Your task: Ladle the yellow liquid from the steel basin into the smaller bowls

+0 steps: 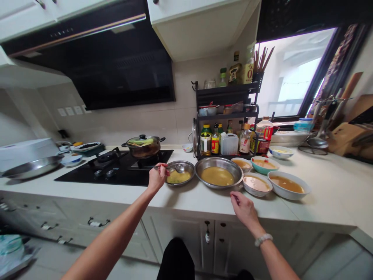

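My left hand [157, 177] is closed round the handle of a metal ladle [176, 168], whose bowl hangs over a small steel bowl [178, 174] of yellow liquid beside the hob. My right hand [244, 208] rests on the counter edge in front of a large steel basin [218, 172] of yellowish soup; its fingers are curled loosely and hold nothing that I can see. To the right stand several filled bowls: a white one [257, 184], a larger white one [288, 184], a teal one [264, 165] and a small one [241, 164].
A lidded pot [143, 146] sits on the black hob [116, 169]. A wide pan [30, 167] and small dishes lie at the far left. A black rack [225, 116] of bottles and jars stands behind the bowls. The window and utensils are at the right.
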### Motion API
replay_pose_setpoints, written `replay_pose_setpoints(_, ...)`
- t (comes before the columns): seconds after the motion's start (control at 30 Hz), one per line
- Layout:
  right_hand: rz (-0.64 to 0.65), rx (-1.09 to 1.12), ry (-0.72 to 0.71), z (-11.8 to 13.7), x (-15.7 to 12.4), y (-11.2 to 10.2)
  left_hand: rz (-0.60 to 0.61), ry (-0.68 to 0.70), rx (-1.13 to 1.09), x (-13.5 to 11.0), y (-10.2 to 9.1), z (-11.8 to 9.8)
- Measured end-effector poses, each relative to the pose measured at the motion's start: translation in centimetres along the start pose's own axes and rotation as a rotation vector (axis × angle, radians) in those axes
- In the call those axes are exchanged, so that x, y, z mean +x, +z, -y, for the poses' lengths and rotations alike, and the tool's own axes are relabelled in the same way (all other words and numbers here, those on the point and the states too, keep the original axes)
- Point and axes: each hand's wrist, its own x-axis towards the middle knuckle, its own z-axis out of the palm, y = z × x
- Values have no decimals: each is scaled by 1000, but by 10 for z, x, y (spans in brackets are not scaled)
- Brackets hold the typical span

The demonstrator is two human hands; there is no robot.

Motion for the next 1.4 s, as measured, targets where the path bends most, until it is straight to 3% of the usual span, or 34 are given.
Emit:
replay_pose_setpoints(0.23, -8, -3, -3, 3, 1, -2, 7, -126, -88, -6, 8, 16)
replay_pose_setpoints(0.47, 7, -17, -2, 0, 0, -1, -195, -360, -317, 4, 9, 30)
replay_pose_setpoints(0.8, -3, -28, -29, -1, 1, 0, -271, -370, -330, 14, -7, 31)
replay_pose_setpoints(1.13, 1, -43, -37, 1, 1, -1, -260, -326, -382, 15, -10, 3)
replay_pose_setpoints(1.4, 8, -47, -35, 1, 1, -1, -147, -247, -414, 11, 18, -36)
